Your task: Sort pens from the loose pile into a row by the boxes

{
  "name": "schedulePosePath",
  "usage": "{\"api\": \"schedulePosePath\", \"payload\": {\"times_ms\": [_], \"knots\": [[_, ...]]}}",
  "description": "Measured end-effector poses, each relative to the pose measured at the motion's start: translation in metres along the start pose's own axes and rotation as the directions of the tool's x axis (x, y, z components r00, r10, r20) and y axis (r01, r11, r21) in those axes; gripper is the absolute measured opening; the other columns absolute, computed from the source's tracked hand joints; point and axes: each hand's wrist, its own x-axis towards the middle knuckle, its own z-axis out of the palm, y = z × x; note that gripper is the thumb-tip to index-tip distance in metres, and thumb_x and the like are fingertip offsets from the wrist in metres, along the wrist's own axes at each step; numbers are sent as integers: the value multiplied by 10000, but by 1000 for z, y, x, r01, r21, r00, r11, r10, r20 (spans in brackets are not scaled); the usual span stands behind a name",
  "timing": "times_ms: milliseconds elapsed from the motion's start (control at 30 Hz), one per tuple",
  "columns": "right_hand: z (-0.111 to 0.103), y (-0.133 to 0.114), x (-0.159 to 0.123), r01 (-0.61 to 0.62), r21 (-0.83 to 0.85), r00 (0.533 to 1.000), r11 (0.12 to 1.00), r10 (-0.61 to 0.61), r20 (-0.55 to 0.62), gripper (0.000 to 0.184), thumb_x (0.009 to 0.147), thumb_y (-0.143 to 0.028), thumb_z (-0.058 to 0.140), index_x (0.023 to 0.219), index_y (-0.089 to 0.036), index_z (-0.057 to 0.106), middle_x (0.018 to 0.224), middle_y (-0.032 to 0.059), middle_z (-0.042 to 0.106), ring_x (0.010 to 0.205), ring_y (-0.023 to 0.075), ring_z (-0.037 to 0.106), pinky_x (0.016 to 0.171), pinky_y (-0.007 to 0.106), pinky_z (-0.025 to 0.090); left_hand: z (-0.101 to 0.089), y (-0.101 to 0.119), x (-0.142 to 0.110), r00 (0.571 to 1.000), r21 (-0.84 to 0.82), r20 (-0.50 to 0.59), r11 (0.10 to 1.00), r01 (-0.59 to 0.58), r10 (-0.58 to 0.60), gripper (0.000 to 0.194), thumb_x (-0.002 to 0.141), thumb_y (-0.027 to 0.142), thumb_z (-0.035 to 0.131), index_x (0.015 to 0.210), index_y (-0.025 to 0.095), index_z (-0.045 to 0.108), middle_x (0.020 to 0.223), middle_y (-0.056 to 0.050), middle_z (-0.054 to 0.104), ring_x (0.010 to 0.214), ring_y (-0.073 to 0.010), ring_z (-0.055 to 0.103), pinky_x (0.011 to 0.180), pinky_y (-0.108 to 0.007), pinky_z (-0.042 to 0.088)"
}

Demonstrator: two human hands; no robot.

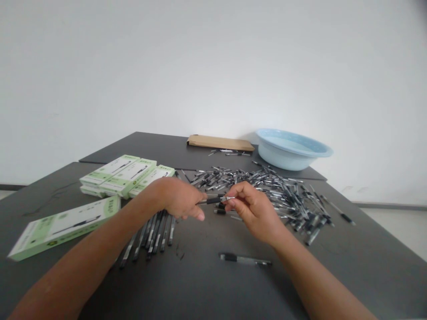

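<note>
Above the middle of the table, my right hand (253, 209) pinches the tip end of a clear pen with a black grip (215, 200) between thumb and fingers. The pen's other end reaches the fingers of my left hand (182, 198), which are closed around it and partly hidden; the left thumb sticks out below. A second pen seems to lie alongside it, too blurred to be sure. Under my left hand and forearm is a row of pens (155, 235), lying roughly parallel. One single pen (245, 259) lies on the table in front of my right wrist.
A large loose heap of pens (287, 195) spreads behind and right of my hands. Green-and-white pen boxes (128, 174) are stacked at left, with another box (71, 226) nearer me. At the back are a light-blue basin (290, 153) and flat brown cardboard (220, 142).
</note>
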Motion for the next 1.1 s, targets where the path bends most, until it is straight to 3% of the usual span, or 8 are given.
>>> {"api": "schedulePosePath", "payload": {"times_ms": [433,700,900,1000,1100], "knots": [[0,0,-2,108,-149,993,983,-114,-30,50,894,-180,542,936,-206,535,782,-2,618,696,123,583,647,219,427,2,3,1,999,32,-34,999,26,-25,458,905,389,506,1324,204,520,947,-84,746,821,-253,668,672,-306,464],[0,-1,-2,124,-181,991,976,-129,-19,17,899,-208,543,913,-203,534,738,-6,607,660,124,567,624,215,408,-1,7,-2,998,93,-25,994,57,-55,501,908,428,496,1350,193,501,1189,-148,671,981,-296,647,761,-342,477],[2,-1,-3,112,-221,993,969,-118,-12,123,926,-272,518,836,-193,546,670,-13,591,599,119,552,575,222,371,2,7,-1,997,79,-63,996,52,-47,502,890,458,503,1313,189,540,1186,-157,671,992,-308,642,769,-349,477],[-2,0,-2,137,-182,990,974,-130,50,143,919,-326,536,961,-191,555,756,10,637,674,141,602,618,239,412,2,7,-1,998,41,-52,999,28,-26,484,889,439,502,1312,203,531,1090,-123,715,917,-272,661,714,-307,470],[-8,1,-3,145,-136,985,980,-131,108,380,873,-343,611,1191,-200,459,914,39,656,776,161,633,679,261,459,1,5,-2,999,18,-17,999,35,-34,451,910,406,474,1303,192,526,970,-98,744,841,-246,669,661,-285,457]]}}
